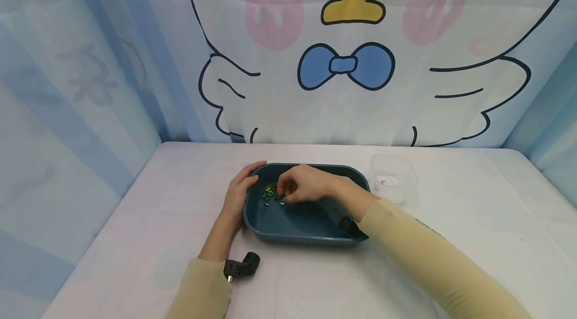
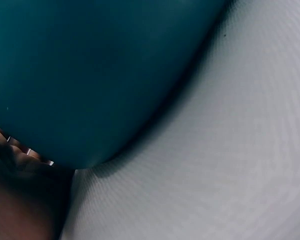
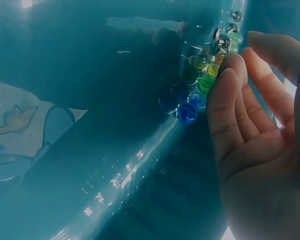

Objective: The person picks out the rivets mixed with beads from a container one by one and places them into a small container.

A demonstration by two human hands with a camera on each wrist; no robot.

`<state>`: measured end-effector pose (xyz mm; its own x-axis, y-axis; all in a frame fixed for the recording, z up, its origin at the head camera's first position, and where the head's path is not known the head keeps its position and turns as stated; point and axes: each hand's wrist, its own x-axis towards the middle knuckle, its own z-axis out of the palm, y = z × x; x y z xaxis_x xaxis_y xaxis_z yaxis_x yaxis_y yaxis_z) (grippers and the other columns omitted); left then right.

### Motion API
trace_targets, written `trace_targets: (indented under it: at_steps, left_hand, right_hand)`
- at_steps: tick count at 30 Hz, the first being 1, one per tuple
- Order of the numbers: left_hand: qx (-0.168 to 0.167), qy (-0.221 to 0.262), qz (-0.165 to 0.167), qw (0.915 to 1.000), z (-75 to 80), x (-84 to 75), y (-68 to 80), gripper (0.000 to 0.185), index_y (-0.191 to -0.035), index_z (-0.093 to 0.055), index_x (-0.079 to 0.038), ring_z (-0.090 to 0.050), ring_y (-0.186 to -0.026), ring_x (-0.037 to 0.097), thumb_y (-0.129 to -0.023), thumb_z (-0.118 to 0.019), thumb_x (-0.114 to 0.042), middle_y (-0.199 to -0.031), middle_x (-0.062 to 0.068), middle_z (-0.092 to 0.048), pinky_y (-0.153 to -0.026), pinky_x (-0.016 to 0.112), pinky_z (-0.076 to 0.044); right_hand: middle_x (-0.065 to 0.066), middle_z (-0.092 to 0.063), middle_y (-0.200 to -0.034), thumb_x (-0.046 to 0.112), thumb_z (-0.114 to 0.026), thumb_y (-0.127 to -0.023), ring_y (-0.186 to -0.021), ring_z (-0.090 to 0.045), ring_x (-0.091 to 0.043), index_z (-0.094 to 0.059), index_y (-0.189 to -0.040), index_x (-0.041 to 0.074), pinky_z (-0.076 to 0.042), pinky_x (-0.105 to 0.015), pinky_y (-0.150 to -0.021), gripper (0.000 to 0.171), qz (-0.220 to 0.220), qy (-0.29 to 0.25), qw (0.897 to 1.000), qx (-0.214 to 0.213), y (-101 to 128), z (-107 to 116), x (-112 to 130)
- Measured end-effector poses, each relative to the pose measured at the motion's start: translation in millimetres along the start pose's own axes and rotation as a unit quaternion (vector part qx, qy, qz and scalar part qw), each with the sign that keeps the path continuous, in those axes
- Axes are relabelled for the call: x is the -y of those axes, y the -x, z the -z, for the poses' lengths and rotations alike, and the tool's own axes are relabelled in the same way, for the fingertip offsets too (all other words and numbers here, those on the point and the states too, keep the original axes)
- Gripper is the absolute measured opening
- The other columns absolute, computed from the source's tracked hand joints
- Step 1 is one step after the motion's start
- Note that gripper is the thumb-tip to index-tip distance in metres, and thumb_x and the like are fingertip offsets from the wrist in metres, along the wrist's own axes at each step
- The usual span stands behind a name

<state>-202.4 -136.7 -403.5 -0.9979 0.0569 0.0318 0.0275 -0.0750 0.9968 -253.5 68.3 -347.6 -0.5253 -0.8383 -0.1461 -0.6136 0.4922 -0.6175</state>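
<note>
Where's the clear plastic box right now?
In the head view, the clear box sits on the table right of the blue tray, beyond the right hand.

A: State the position of the tray (image 1: 311, 231).
B: It sits on the table (image 1: 473, 219), near the centre, before the backdrop (image 1: 360, 83).

A: Contents?
B: A cluster of beads (image 1: 270, 193) lies in its left part.

A: Adjacent items?
B: A clear container (image 1: 393, 178) stands just right of the tray, toward the rear.

A: Hand positions?
B: The left hand (image 1: 239, 194) rests on the tray's left rim. The right hand (image 1: 303, 184) is over the beads, inside the tray.
</note>
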Motion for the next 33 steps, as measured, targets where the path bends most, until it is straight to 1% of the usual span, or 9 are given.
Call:
trace_targets:
  at_steps: [8, 13, 21, 26, 33]
  left_hand:
    - [-0.003, 0.006, -0.003, 1.0000, -0.1, 0.7, -0.1, 0.046, -0.144, -0.052, -0.002, -0.041, -0.138, 0.026, -0.100, -0.038, -0.009, -0.149, 0.013, -0.048, -0.116, 0.043, -0.027]
    - [-0.004, 0.009, -0.005, 0.9999, 0.0, 0.6, 0.5, 0.046, -0.144, -0.052, -0.001, -0.041, -0.138, 0.026, -0.100, -0.038, -0.008, -0.149, 0.014, -0.048, -0.116, 0.042, -0.028]
    - [-0.003, 0.002, -0.004, 1.0000, -0.5, 0.7, 0.6, 0.046, -0.144, -0.052, -0.002, -0.041, -0.138, 0.027, -0.101, -0.038, -0.009, -0.149, 0.013, -0.048, -0.117, 0.043, -0.027]
    - [-0.002, 0.002, -0.006, 1.0000, -0.1, 1.5, 0.2, 0.046, -0.144, -0.052, -0.002, -0.041, -0.138, 0.027, -0.101, -0.038, -0.009, -0.149, 0.013, -0.048, -0.117, 0.044, -0.027]
    - [0.001, 0.011, -0.002, 0.9999, 0.5, 1.8, 0.0, 0.046, -0.144, -0.052, -0.002, -0.041, -0.138, 0.026, -0.101, -0.037, -0.010, -0.150, 0.013, -0.048, -0.117, 0.043, -0.027]
  right_hand:
    - [0.004, -0.064, -0.086, 0.009, -0.071, -0.092, -0.076, -0.057, -0.008, -0.071, -0.105, 0.007, -0.050, -0.023, -0.071, 0.013, 0.003, 0.010, 1.000, 0.021, -2.9, -3.2, -1.3]
    - [0.005, -0.064, -0.085, 0.009, -0.071, -0.093, -0.076, -0.057, -0.008, -0.072, -0.106, 0.009, -0.050, -0.023, -0.071, 0.013, -0.003, 0.018, 0.999, 0.030, -3.9, -5.4, -2.8]
    - [0.007, -0.063, -0.084, 0.007, -0.070, -0.092, -0.075, -0.056, -0.007, -0.074, -0.097, 0.011, -0.049, -0.023, -0.071, 0.007, -0.009, 0.031, 0.999, 0.036, -2.2, -5.7, -2.3]
    - [0.008, -0.064, -0.084, 0.007, -0.071, -0.093, -0.076, -0.057, -0.007, -0.074, -0.093, 0.014, -0.050, -0.022, -0.072, 0.007, -0.024, 0.030, 0.999, 0.036, -2.3, -6.6, -1.6]
    - [0.007, -0.065, -0.083, 0.007, -0.072, -0.092, -0.075, -0.058, -0.008, -0.073, -0.090, 0.014, -0.050, -0.023, -0.070, 0.007, -0.040, 0.022, 0.999, 0.030, -2.4, -7.1, -2.5]
